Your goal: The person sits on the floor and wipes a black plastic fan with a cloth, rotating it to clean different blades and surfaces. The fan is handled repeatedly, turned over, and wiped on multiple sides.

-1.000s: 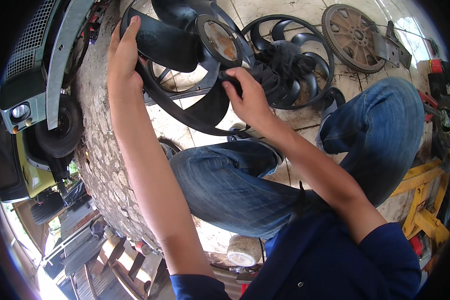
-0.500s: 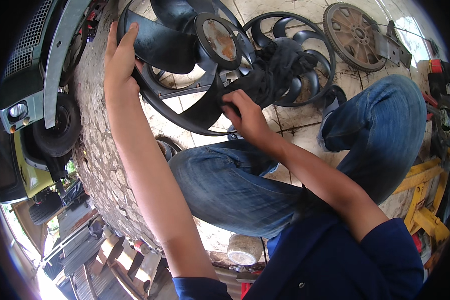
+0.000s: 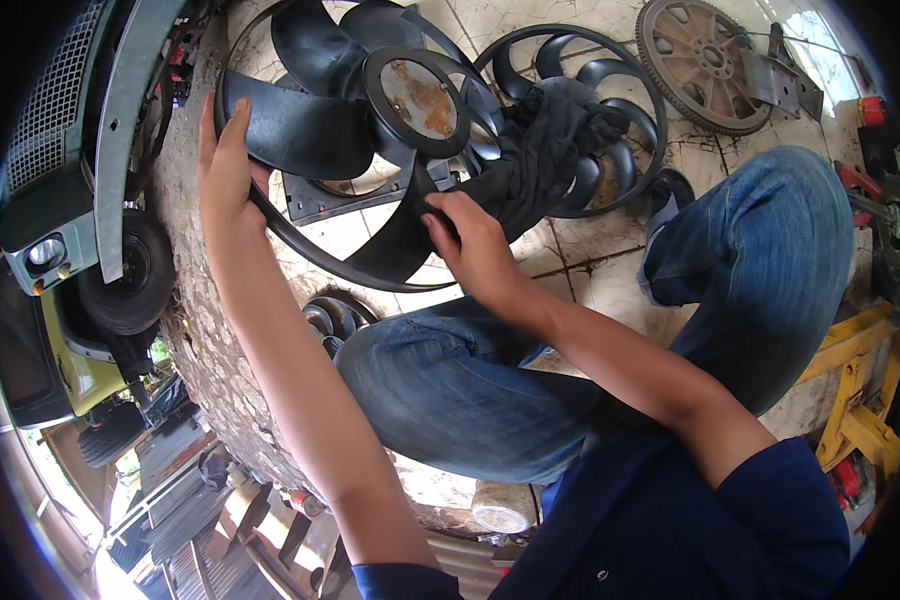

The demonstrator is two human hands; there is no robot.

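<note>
A black radiator fan [image 3: 305,122] with an outer ring and a rusty metal hub plate is tilted up in front of me. My left hand [image 3: 230,170] grips its ring at the left, thumb and fingers on either side of the rim. My right hand [image 3: 475,245] is closed at the fan's lower right blade, its fingertips against the blade edge. A crumpled black cloth [image 3: 560,145] runs up to those fingers and trails over a second black fan [image 3: 625,165] lying on the tiles behind. The fingers hide the cloth's near end.
A rusty toothed flywheel [image 3: 705,65] lies at the far right beside a metal bracket [image 3: 780,85]. Yellow metal stands [image 3: 855,400] are to my right. A vehicle with a black wheel [image 3: 130,270] is on the left. Near my left knee lies a round metal part [image 3: 335,315].
The held fan has shifted slightly left and toward me, with both hands moving along. My right hand has slid a little left along the blade.
</note>
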